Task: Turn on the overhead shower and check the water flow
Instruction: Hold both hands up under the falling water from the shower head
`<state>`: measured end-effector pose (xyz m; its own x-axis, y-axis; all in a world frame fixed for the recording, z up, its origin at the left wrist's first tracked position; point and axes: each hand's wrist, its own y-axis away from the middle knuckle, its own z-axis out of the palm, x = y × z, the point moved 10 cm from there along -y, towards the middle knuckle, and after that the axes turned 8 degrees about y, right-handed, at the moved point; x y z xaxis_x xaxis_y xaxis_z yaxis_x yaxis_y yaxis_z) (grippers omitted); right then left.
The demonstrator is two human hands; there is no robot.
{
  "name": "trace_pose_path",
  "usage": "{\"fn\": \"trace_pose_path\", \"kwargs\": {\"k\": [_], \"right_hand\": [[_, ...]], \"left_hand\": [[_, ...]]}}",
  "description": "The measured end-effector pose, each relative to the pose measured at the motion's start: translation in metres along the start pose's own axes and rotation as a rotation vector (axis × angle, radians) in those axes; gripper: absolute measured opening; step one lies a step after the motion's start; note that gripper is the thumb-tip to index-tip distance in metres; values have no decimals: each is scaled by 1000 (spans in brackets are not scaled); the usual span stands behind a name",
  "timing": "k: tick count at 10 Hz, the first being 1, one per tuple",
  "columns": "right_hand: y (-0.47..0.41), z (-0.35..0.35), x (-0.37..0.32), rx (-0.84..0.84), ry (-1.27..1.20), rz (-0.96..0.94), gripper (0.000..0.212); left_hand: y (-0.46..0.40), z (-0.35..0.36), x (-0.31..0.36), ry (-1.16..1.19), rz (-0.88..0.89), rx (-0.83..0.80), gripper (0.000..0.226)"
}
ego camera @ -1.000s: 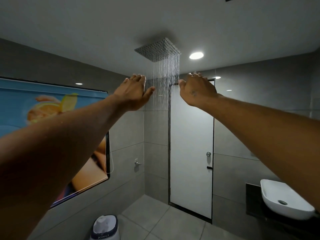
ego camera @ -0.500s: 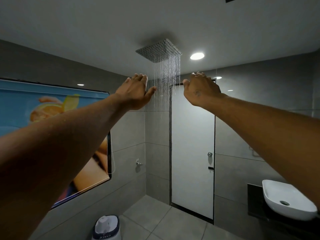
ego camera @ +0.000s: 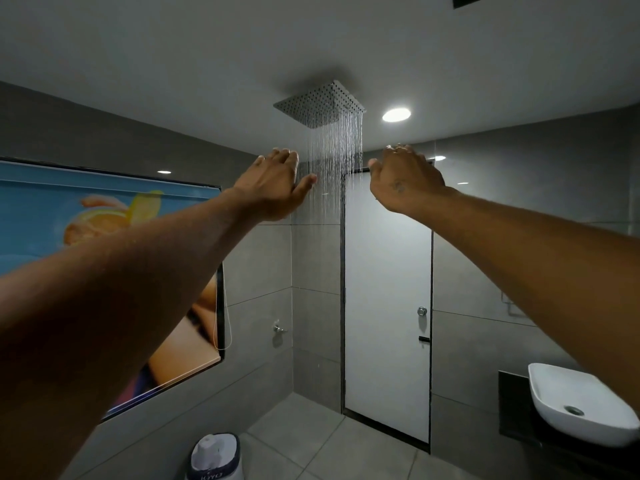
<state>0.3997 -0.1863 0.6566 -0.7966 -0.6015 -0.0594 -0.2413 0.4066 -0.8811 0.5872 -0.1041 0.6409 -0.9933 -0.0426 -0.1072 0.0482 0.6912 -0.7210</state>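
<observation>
Head view: overhead shower (ego camera: 320,105) on the ceiling is running — left hand (ego camera: 275,185) and right hand (ego camera: 403,180), both spread and empty, flank the stream (ego camera: 334,161); best slide palms under it.

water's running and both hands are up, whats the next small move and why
Probably bring the left hand and right hand inward into the falling water. The square shower head is already streaming, but the open hands flank the stream, so the flow isn't really felt yet.
</observation>
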Motion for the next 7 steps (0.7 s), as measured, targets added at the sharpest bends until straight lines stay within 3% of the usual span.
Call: {"fn": "trace_pose_path", "kwargs": {"k": [7], "right_hand": [[-1,5,3,17,23,-8,51]], "left_hand": [[-3,7,0,4,-8,-5,82]]}}
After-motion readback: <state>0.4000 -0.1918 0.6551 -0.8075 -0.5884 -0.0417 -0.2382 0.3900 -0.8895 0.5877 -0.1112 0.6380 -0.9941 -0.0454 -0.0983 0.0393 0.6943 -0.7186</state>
